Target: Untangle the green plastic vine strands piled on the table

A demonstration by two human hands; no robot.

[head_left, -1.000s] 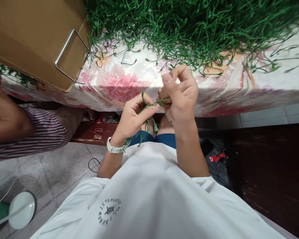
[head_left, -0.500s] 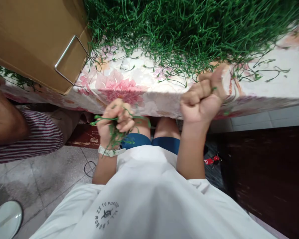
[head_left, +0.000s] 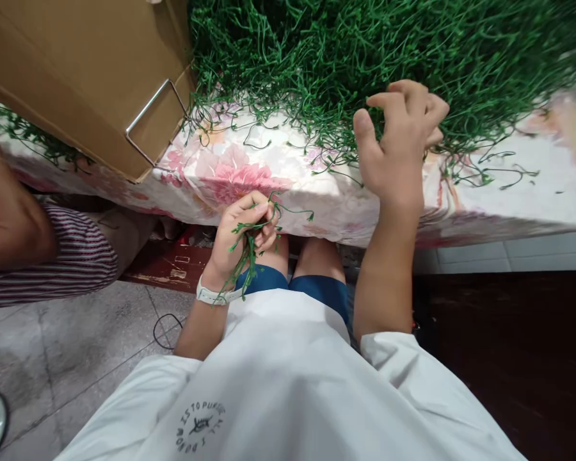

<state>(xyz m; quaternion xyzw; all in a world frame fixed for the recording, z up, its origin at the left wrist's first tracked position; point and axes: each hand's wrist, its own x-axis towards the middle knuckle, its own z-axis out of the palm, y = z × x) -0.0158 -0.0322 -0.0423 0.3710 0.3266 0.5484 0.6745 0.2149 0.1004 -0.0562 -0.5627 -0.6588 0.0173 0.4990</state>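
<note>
My left hand point(head_left: 244, 234) is closed around a small bunch of green plastic-looking stems point(head_left: 246, 262), held above my lap near the table edge. Some stems hang down past the white wristband, and one curls out to the right from the fingertips. My right hand point(head_left: 400, 137) is raised over the near edge of a large heap of thin green stems point(head_left: 317, 64). Its fingers are spread and bent, and I see nothing held in it. Loose stems lie on the floral tablecloth point(head_left: 312, 198) around and below that hand.
At the left of the heap stands a cardboard box point(head_left: 86, 77) with a metal wire handle point(head_left: 148, 115) against its side. Another person's arm point(head_left: 14, 205) and striped clothing are at the far left, near more green stems. Dark wooden furniture is at the lower right.
My right hand has gone from a fist at the table edge to spread fingers, moving forward over the heap. My left hand has shifted slightly right, still holding the stems.
</note>
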